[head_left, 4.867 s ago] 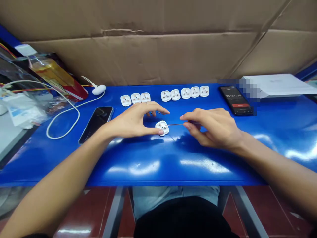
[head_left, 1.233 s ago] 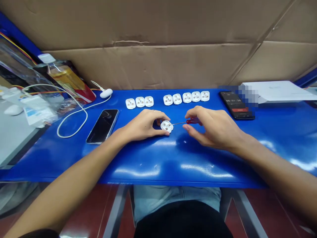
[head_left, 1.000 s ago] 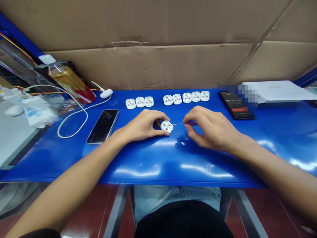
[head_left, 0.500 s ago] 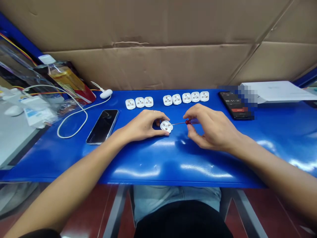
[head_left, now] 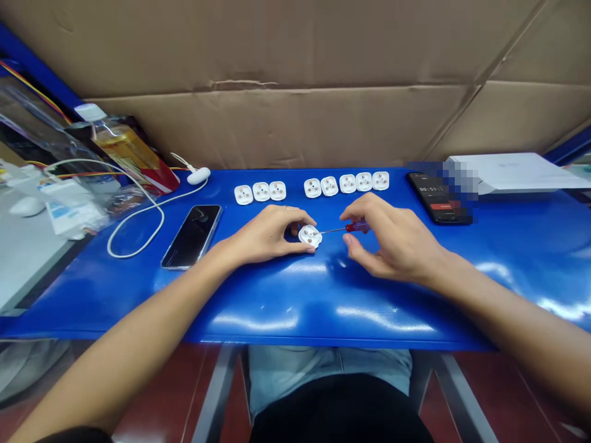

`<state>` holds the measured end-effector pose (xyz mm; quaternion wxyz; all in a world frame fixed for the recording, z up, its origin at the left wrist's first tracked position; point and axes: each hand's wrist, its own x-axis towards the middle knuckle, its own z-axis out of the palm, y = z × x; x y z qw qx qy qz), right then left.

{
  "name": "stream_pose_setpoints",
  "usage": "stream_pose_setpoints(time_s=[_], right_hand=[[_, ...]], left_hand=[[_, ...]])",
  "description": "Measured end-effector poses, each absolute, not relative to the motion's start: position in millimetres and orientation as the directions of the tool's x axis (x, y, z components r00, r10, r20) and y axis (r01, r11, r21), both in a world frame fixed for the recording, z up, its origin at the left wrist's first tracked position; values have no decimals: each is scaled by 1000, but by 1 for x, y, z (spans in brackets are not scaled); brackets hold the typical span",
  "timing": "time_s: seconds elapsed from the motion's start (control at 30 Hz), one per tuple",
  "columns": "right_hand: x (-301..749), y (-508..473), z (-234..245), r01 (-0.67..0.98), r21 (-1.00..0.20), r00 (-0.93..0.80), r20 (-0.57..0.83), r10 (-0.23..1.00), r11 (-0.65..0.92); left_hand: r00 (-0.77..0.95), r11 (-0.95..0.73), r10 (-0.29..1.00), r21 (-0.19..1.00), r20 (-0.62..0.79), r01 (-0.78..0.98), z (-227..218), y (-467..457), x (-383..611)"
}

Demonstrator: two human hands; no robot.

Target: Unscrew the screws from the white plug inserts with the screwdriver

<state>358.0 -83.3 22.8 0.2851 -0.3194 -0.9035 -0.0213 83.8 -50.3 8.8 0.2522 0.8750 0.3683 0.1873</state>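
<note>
My left hand (head_left: 277, 232) grips a small white plastic housing (head_left: 309, 235) between thumb and fingers, just above the blue tabletop. Metal parts show inside its face. In my right hand (head_left: 392, 240) is a screwdriver with a red handle (head_left: 357, 227); its thin shaft (head_left: 333, 231) points left, and the tip meets the housing's right edge. The thumb is lifted slightly off the handle, while the curled fingers keep hold of it. Similar white housings lie beyond my hands, a group of three (head_left: 261, 192) on the left and several more (head_left: 348, 183) on the right.
A phone (head_left: 191, 237) lies left of my left forearm, near a looped white cable (head_left: 133, 209) and a leaning drink bottle (head_left: 127, 147). Back right are another phone (head_left: 438, 200) with a timer and a white box (head_left: 517, 171). A cardboard wall (head_left: 295, 123) closes off the back.
My right thumb has shifted a little away from the screwdriver handle. The left hand and the housing stay in place.
</note>
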Motion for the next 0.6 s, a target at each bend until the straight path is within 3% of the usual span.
stream_pose_setpoints(time_s=[0.13, 0.3, 0.47, 0.6], right_hand=[[359, -81, 20, 644, -82, -618, 532, 580, 761], [359, -82, 21, 534, -100, -666, 562, 490, 840], [359, -82, 21, 618, -110, -622, 537, 570, 778], [359, -82, 20, 614, -90, -622, 557, 551, 784]], left_hand=[[660, -609, 736, 570, 148, 552, 9, -50, 83], [657, -606, 739, 572, 148, 553, 9, -50, 84], [659, -603, 738, 579, 143, 549, 10, -50, 83], [660, -608, 736, 575, 150, 548, 9, -49, 83]])
